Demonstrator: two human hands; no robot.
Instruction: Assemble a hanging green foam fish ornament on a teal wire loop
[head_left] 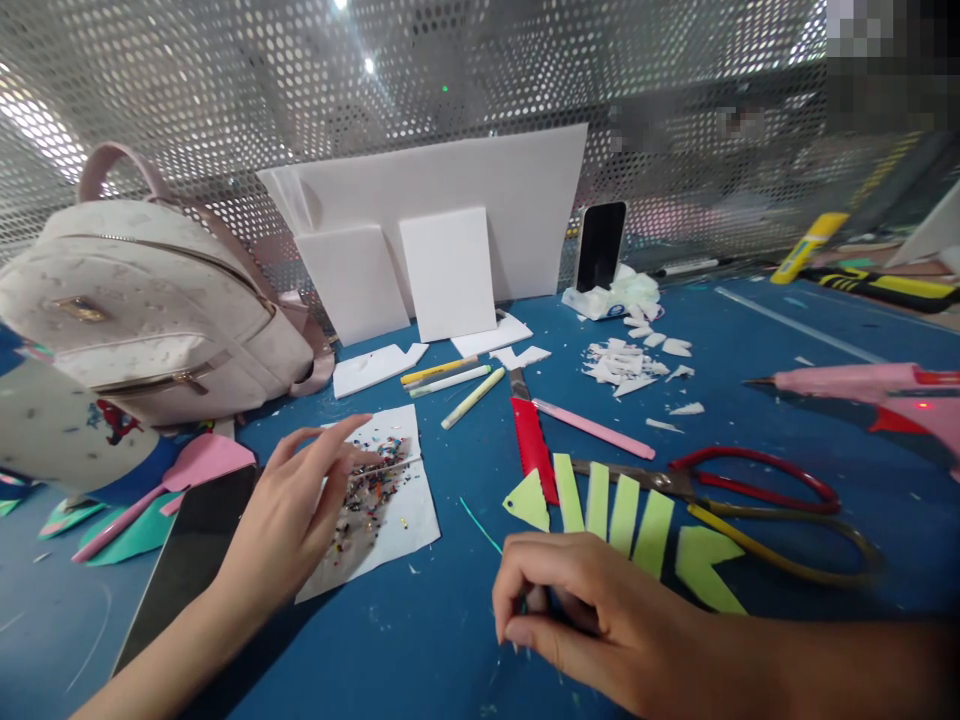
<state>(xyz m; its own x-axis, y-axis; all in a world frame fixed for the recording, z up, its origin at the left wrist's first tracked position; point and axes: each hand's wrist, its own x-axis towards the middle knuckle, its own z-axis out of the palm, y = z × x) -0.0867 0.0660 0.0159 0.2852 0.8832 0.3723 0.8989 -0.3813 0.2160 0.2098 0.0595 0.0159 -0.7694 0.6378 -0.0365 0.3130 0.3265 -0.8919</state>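
My left hand [300, 500] is over a creased white paper [424, 505] scattered with small multicoloured beads [375, 490]. Its fingers are stretched and apart, with nothing visible in them. At the front of the table, my right hand [592, 610] is closed, thumb against curled fingers; what it pinches, if anything, is hidden. A thin teal strand [480, 525] runs up to its knuckles. Just beyond this hand lie light green foam strips [624, 512], a green fish-head-shaped piece [527, 500] with a hole, and a notched green tail-like piece [705, 565].
Scissors [757, 465], a red-handled knife [531, 440], a pink pen [596, 430] and several markers [472, 397] lie mid-table. A pink glue gun [862, 380] points in from the right. White boards [450, 275], a phone [600, 245] and a backpack [150, 300] stand behind.
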